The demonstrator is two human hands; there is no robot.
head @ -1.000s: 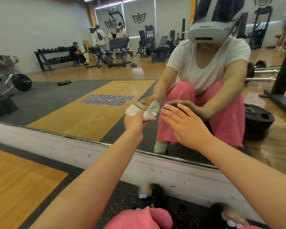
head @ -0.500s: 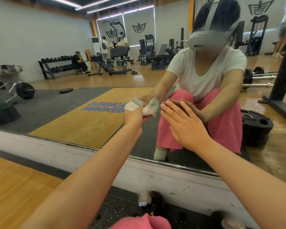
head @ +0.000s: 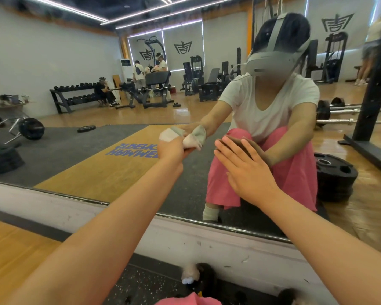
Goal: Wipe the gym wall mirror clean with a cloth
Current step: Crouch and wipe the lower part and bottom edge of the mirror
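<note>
The gym wall mirror [head: 79,155] fills the upper part of the view, its lower edge running above a scuffed white wall strip. My left hand [head: 171,149] grips a bunched white and grey cloth [head: 190,138] and holds it against the glass. To the right of it my right hand [head: 245,170] lies flat on the mirror with fingers straight and spread. Both arms reach forward from the bottom of the view. The reflection of my hands meets them at the glass.
The white wall strip [head: 123,227] below the mirror meets a dark speckled mat [head: 145,280], with wooden floor [head: 15,252] to the left. My pink-clad knees [head: 185,301] and shoes sit near the bottom edge. The mirror reflects weight plates, a barbell, machines and several people far behind.
My left hand has slid the cloth slightly up the glass. My right hand stays flat on the mirror. The camera has tilted up, showing more of the mirror.
</note>
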